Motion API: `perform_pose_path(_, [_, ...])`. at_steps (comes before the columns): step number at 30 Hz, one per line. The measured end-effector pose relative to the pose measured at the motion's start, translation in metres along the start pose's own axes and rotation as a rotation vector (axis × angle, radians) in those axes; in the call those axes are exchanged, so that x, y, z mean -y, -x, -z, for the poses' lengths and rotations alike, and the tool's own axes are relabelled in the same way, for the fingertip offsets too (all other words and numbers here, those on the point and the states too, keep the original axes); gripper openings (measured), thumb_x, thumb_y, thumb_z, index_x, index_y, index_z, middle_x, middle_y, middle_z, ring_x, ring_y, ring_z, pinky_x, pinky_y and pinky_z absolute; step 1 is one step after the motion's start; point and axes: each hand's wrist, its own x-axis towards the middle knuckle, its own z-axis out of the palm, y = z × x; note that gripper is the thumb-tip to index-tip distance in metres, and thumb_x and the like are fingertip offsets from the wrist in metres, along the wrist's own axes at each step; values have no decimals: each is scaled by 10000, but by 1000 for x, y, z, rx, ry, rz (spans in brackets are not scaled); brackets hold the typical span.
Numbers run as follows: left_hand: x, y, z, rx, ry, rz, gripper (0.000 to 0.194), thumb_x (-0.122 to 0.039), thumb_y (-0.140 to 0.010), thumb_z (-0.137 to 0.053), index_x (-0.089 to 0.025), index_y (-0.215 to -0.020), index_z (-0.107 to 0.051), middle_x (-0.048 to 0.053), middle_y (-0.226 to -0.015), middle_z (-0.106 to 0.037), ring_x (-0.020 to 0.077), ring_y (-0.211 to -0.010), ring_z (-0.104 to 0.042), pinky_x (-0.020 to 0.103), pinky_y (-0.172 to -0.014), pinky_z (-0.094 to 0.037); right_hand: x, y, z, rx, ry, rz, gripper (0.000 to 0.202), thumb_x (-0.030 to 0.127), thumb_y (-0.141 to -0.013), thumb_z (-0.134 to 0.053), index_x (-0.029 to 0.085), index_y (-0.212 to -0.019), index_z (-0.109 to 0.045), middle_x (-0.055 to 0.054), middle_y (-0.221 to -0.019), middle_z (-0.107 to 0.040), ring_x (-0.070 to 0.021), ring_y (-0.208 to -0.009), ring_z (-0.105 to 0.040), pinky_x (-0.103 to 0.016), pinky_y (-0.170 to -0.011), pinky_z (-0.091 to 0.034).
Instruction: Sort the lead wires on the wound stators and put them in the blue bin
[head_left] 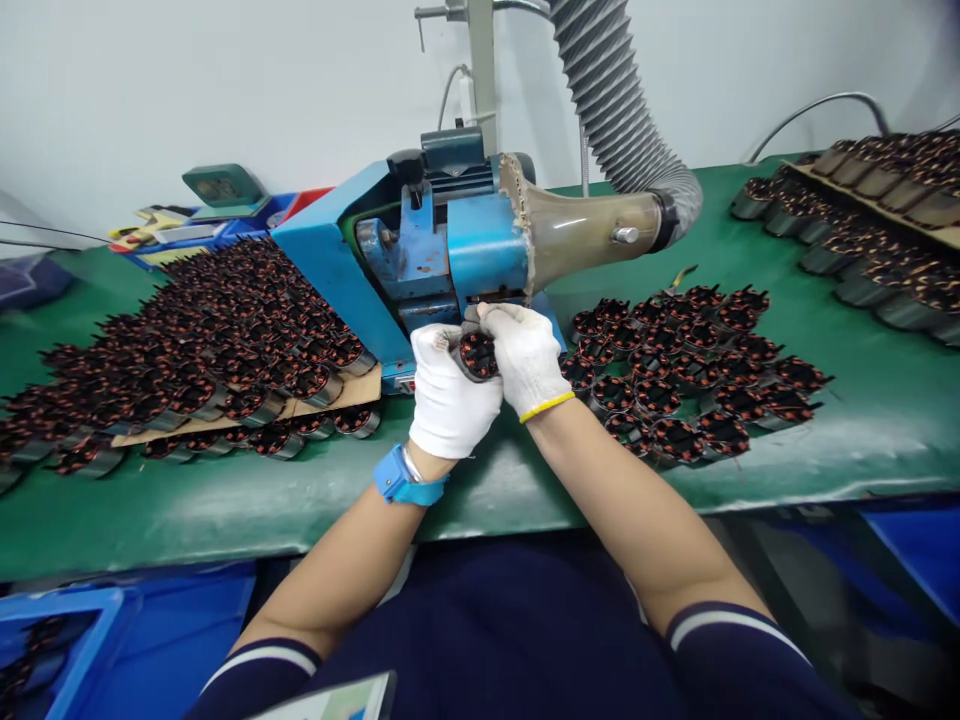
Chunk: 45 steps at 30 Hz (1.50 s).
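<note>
My left hand, in a white glove, is closed around one round part, a metal ring with black and copper-coloured pieces inside. The part is just in front of the blue machine, on its near side, with its open face turned up toward me. My right hand, gloved too, reaches in from the right, and its thumb and fingertips meet at the far edge of the part, close under the machine's slot. I cannot tell whether something thin is pinched between them; it is too small and partly covered.

To do this well, I judge that the left hand should do the steadying: a firm wrap around the outer wall, with no squeezing on the copper ends. The right fingertips need the finer touch, guiding at the far edge without pushing deep toward the slot. Loose glove cloth could catch there, so I want the fingertips snug and no further in than needed. With both forearms coming from the near side, an even hold should stop the part tilting.

More such parts stand on either side: a large batch on the left, partly on a cardboard sheet, and a smaller group on the right, on the green table.
</note>
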Motion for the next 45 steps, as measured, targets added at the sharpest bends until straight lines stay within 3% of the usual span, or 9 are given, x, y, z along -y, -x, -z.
perform_pose_path(12, [-22,-13,-1,49,-104,71,340,-279,-784,-628,-189,-1043,-427,82,-996,-543,197,-817,-604,347,-756,-487,5,-7,4,-63,133,67,190,326,-703,-660,147,-725,-717,6,-659,-706,-142,-678,-654,-284,-719,-541])
perform_pose_path(26, [-24,-17,-1,104,-37,103,316,-268,-801,-624,-215,-1026,-409,74,-1011,-532,174,-779,-611,339,-741,-503,4,-8,4,-90,160,111,191,326,-676,-670,142,-715,-705,-14,-680,-706,-154,-696,-652,-298,-742,-545])
perform_pose_path(31, [-14,-12,4,97,18,73,330,-218,-769,-625,-219,-1013,-402,63,-984,-520,179,-795,-611,341,-734,-515,0,0,2,-110,168,134,189,317,-704,-654,139,-729,-710,-16,-693,-714,-147,-705,-657,-276,-724,-537])
perform_pose_path(35, [0,12,18,117,121,-123,458,-201,-664,-705,-227,-1013,-410,35,-987,-482,172,-869,-602,333,-792,-530,-4,33,20,-16,266,145,270,391,-791,-640,137,-836,-719,-36,-736,-723,-154,-703,-660,-279,-692,-536])
perform_pose_path(37, [3,22,25,112,187,-181,525,-234,-629,-754,-227,-1025,-409,38,-1018,-495,182,-912,-609,342,-821,-534,-5,51,35,98,330,172,311,434,-831,-618,155,-928,-714,-49,-803,-731,-167,-715,-668,-295,-687,-545])
perform_pose_path(39, [4,27,30,128,256,-95,562,-246,-613,-781,-228,-1026,-402,40,-1022,-537,186,-921,-624,350,-836,-540,-3,63,50,264,401,246,370,439,-815,-651,186,-1084,-674,-73,-995,-727,-207,-868,-684,-340,-783,-560])
perform_pose_path(42, [2,22,34,228,341,177,591,-251,-605,-796,-225,-1046,-403,38,-999,-589,181,-884,-646,363,-834,-557,3,69,65,454,590,429,605,395,-721,-758,212,-1266,-568,-102,-1250,-627,-267,-1146,-599,-415,-992,-494])
perform_pose_path(45, [1,12,38,495,500,318,688,-249,-621,-776,-203,-1202,-412,97,-1104,-602,213,-954,-655,388,-852,-570,8,67,70,438,771,554,541,339,-770,-721,221,-1272,-556,-97,-1248,-609,-245,-1148,-590,-401,-1014,-478])
